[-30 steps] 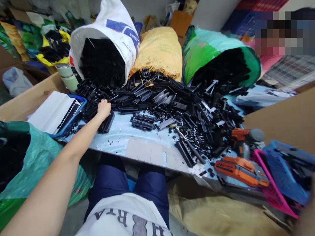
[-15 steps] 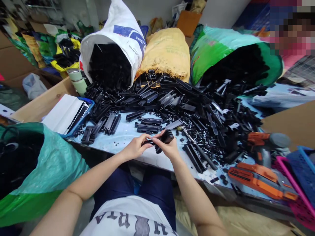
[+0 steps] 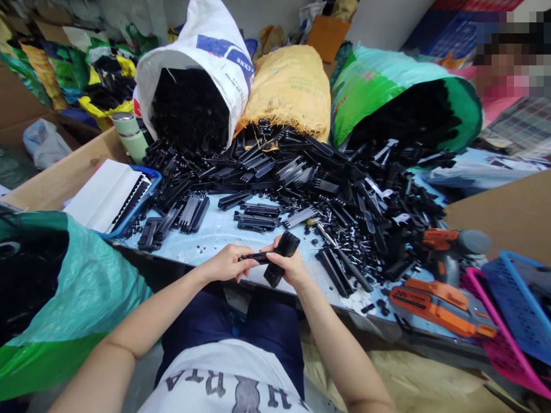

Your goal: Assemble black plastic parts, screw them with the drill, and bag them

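Head view showed my left hand (image 3: 224,265) pinching a thin black strip (image 3: 253,258) at the counter's (image 3: 241,235) near edge, while my right hand (image 3: 293,267) was closed around a black comb-like part (image 3: 279,258), the two pieces meeting between them. I judged the grip on the strip slight; a slip could drop it into my lap. The heap of black parts (image 3: 327,189) lay just beyond, and the orange drill (image 3: 443,246) well to the right.
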Demonstrator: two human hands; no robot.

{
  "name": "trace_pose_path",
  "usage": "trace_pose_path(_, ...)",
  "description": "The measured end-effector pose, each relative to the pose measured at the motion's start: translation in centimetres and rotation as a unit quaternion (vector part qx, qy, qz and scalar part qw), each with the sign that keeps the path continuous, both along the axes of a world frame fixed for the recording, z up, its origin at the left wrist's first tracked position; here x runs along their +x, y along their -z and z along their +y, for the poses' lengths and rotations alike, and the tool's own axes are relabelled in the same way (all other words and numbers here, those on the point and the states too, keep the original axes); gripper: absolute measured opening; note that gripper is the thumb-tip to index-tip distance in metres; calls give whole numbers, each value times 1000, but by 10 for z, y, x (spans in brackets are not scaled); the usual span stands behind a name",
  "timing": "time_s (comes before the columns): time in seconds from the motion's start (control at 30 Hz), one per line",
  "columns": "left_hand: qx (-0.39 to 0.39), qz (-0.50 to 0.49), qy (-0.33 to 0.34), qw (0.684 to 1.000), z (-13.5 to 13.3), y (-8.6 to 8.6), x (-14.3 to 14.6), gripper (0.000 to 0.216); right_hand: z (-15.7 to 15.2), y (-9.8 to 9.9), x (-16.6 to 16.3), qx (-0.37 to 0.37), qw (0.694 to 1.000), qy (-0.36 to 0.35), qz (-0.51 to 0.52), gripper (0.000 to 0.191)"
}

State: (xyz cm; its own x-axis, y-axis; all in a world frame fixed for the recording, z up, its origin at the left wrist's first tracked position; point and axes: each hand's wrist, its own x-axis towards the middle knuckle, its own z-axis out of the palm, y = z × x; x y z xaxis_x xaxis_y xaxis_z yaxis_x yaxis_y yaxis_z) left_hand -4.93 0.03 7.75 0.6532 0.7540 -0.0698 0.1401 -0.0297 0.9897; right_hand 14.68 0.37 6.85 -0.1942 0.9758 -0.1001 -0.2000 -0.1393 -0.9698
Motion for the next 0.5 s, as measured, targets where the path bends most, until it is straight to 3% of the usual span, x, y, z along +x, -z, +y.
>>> trace_pose_path(0.13, 105, 90, -74, 988, -5, 0, 7, 26, -4, 3, 9, 113, 979, 77, -153, 37)
trace_pose_path(0.27, 198, 139, 7, 970, -2, 9, 14, 30, -9, 12, 8, 144, 966, 48, -211, 35)
trace_pose_path(0.33, 235, 188, 2, 954, 0, 22, 19, 38, -8, 18, 7, 141, 955, 39, -257, 35)
trace_pose_path(0.4, 281, 292, -83, 910, 0, 40, 24, 40, -4, 27, 10, 128, 917, 67, -371, 37)
trace_pose_path(0.5, 354, 433, -166, 812, -3, 68, 28, 43, -1, 41, 20, 140, 807, 64, -570, 46)
